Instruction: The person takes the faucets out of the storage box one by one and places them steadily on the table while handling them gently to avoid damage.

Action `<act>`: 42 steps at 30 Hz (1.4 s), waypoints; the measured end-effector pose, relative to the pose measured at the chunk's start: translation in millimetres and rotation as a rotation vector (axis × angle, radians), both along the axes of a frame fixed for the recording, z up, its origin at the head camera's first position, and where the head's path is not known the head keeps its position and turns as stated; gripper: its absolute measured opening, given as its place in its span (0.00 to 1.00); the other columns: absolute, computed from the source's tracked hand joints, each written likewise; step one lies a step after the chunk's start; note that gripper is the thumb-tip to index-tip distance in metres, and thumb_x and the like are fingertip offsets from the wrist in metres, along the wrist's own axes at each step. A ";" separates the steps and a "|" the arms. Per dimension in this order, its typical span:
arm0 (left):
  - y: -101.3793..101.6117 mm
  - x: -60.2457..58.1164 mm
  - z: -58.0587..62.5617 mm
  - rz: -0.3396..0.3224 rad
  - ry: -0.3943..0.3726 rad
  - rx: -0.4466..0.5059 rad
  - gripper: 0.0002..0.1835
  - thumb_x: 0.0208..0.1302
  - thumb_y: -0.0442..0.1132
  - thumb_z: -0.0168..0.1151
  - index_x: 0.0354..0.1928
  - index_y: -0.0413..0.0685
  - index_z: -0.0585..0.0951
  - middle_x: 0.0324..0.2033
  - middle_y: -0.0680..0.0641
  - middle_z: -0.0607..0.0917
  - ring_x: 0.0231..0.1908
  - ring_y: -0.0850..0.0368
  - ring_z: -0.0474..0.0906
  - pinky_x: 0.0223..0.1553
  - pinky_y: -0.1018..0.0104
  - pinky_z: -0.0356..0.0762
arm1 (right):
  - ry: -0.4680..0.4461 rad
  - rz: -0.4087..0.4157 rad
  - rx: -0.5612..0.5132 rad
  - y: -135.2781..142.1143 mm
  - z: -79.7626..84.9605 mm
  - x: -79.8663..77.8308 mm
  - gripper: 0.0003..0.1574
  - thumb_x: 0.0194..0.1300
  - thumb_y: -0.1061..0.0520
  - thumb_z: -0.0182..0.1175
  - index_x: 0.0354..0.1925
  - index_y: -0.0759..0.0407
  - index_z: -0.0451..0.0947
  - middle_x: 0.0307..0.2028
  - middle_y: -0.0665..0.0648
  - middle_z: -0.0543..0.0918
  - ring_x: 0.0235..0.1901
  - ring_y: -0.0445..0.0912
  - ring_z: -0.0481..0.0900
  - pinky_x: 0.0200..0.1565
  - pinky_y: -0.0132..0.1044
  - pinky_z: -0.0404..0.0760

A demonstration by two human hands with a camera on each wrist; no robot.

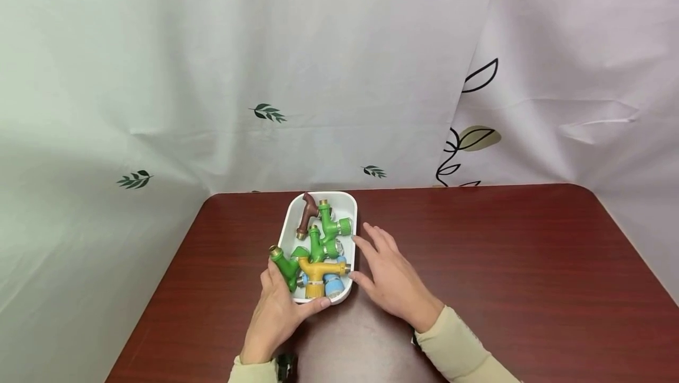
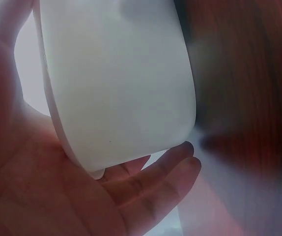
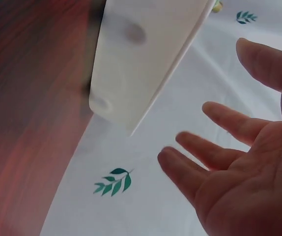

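A: And the white tray [image 1: 289,238] is found between the two hands, its long axis laid roughly straight away from the person, with taps heaped inside

B: Its near left corner is gripped by the left hand [image 1: 278,306], the thumb laid along the near end, the fingers set against the left side

A: And on the other flank?

B: Nothing is held there; the right hand [image 1: 392,280] is spread, fingers nearly straight, pointed at the long right wall. In the right wrist view a gap is seen between fingers and wall

A: So any shift of the tray is judged to turn on that gap: the right wall lies just left of those fingertips, while the left hand is already engaged

B: A snag could be met on the left: a green tap [image 1: 286,271] is tipped over that rim beside the left fingertips, its brass end poked outward. Whether it is touched cannot be told. The yellow tap [image 1: 318,270] is laid crosswise nearby

A: And room?

B: Most is offered rightward, across the broad table [image 1: 504,265]; less is left leftward, and beyond the far end the backdrop [image 1: 329,76] is hung close behind the table edge
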State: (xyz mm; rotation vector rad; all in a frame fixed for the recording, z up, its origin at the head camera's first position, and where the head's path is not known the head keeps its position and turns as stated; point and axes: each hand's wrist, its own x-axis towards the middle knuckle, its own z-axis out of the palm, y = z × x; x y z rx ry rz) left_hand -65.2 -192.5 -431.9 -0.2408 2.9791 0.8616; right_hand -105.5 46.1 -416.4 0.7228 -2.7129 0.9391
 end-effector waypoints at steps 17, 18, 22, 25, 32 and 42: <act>-0.5 0.0 0.7 -0.015 -0.009 -0.022 0.79 0.41 0.73 0.74 0.75 0.25 0.40 0.61 0.27 0.61 0.53 0.34 0.74 0.53 0.43 0.75 | 0.051 0.193 0.133 -34.9 -1.5 -8.0 0.31 0.59 0.59 0.72 0.60 0.61 0.78 0.58 0.59 0.79 0.60 0.52 0.74 0.60 0.45 0.75; -0.5 0.0 0.7 -0.016 -0.006 -0.023 0.79 0.41 0.73 0.74 0.75 0.25 0.40 0.60 0.27 0.61 0.53 0.34 0.74 0.53 0.43 0.75 | 0.050 0.200 0.142 -36.2 -0.8 -8.6 0.30 0.59 0.59 0.71 0.60 0.61 0.78 0.57 0.58 0.79 0.60 0.52 0.74 0.60 0.44 0.75; -0.7 0.1 0.2 -0.018 -0.002 -0.023 0.80 0.40 0.74 0.74 0.75 0.24 0.40 0.60 0.27 0.61 0.53 0.34 0.75 0.53 0.43 0.75 | 0.038 0.215 0.176 -40.7 1.7 -12.5 0.29 0.60 0.60 0.70 0.60 0.59 0.79 0.56 0.57 0.80 0.58 0.51 0.75 0.58 0.44 0.76; -1.0 0.2 -0.4 -0.019 -0.001 -0.021 0.80 0.40 0.75 0.74 0.75 0.24 0.40 0.60 0.26 0.61 0.54 0.34 0.74 0.53 0.43 0.75 | 0.029 0.227 0.220 -44.7 2.3 -17.0 0.28 0.60 0.61 0.69 0.59 0.59 0.79 0.55 0.56 0.80 0.56 0.49 0.76 0.56 0.42 0.77; -2.4 0.5 -0.9 -0.022 0.014 -0.028 0.79 0.41 0.74 0.74 0.74 0.23 0.41 0.60 0.26 0.61 0.53 0.34 0.75 0.53 0.43 0.75 | -0.030 0.259 0.260 -52.4 2.3 -24.3 0.30 0.56 0.65 0.69 0.59 0.59 0.80 0.50 0.55 0.81 0.49 0.47 0.78 0.50 0.39 0.79; -1.7 1.2 -2.3 -0.023 0.023 -0.007 0.79 0.41 0.73 0.75 0.75 0.27 0.40 0.59 0.27 0.62 0.52 0.35 0.75 0.53 0.44 0.75 | -0.031 0.271 0.360 -58.9 1.3 -30.9 0.17 0.60 0.64 0.66 0.48 0.57 0.83 0.36 0.51 0.81 0.37 0.44 0.76 0.36 0.39 0.79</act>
